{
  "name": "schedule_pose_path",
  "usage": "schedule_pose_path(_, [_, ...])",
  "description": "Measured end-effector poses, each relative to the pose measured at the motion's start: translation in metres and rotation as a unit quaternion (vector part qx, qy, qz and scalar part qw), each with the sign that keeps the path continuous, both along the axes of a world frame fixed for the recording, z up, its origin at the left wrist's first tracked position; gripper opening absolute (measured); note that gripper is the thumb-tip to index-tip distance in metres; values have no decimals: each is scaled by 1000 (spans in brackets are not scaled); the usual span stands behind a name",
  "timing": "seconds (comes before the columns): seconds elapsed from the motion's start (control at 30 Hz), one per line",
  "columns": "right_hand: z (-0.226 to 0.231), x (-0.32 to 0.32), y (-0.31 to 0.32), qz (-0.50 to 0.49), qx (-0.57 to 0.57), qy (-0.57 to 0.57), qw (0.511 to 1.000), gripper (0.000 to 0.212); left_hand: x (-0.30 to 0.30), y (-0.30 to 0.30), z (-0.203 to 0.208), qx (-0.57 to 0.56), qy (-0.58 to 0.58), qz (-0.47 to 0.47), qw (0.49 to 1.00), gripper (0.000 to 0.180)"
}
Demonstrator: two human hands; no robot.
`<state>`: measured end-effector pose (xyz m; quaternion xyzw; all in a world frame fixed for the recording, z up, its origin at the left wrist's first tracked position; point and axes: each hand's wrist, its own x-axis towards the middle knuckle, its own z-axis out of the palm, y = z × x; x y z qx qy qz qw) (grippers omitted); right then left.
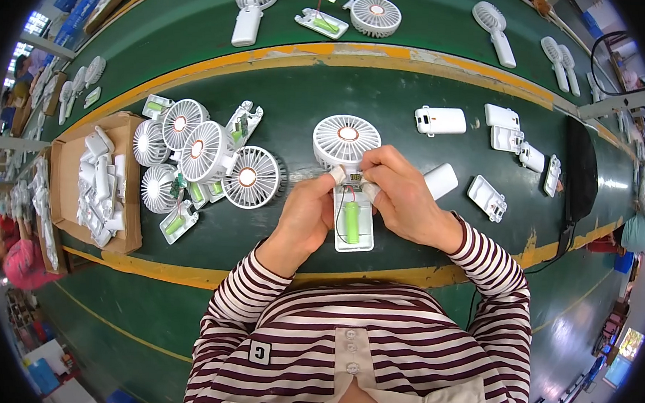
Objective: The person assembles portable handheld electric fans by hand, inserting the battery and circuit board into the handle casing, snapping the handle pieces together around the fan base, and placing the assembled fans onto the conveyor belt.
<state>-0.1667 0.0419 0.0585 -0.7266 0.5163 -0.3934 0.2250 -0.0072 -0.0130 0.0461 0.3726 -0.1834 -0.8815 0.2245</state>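
In front of me on the green bench lies a white handheld fan (347, 140), its handle half (362, 244) open toward me. A green battery cell (352, 222) rests inside, with thin wires running up to a small circuit board (354, 177) at the neck. My left hand (305, 211) grips the left side of the neck, its thumb by the board. My right hand (404, 195) pinches at the neck's right side, fingers bent; whatever lies under its fingertips is hidden. Both thumbs seem to wear pale finger covers. Close to my right hand lies a white handle cover (440, 181).
A pile of unfinished fans (206, 151) lies to the left, beside a cardboard box (130, 227) of white parts. Several white handle shells (486, 198) are scattered at right, near a black pouch (581, 173). Across the yellow edge, a second green surface (421, 30) carries more fans.
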Motion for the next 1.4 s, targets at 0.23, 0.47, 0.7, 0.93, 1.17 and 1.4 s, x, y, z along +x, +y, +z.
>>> schedule_pose_path(0.23, [-4, 3, 2, 5, -46, 93, 995, 21, 1, 1, -5, -6, -26, -2, 1000, 27])
schedule_pose_path(0.47, [-6, 2, 2, 45, -73, 182, 980, 19, 8, 0, -15, -9, 3, -37, 999, 26])
schedule_pose_path(0.7, [-11, 4, 3, 72, -70, 224, 969, 20, 10, 4, -20, -108, -87, -111, 984, 21])
schedule_pose_path(0.93, [-22, 6, 6, 64, -75, 217, 971, 20, 9, 8, -27, -95, -90, -98, 987, 19])
schedule_pose_path(1.17, [-24, 7, 10, 22, -78, 224, 971, 19, 7, 8, -37, -79, -95, -93, 988, 19])
schedule_pose_path(1.4, [-31, 8, 1, -63, -29, 177, 982, 10, 5, -1, -34, -37, -76, -79, 993, 18])
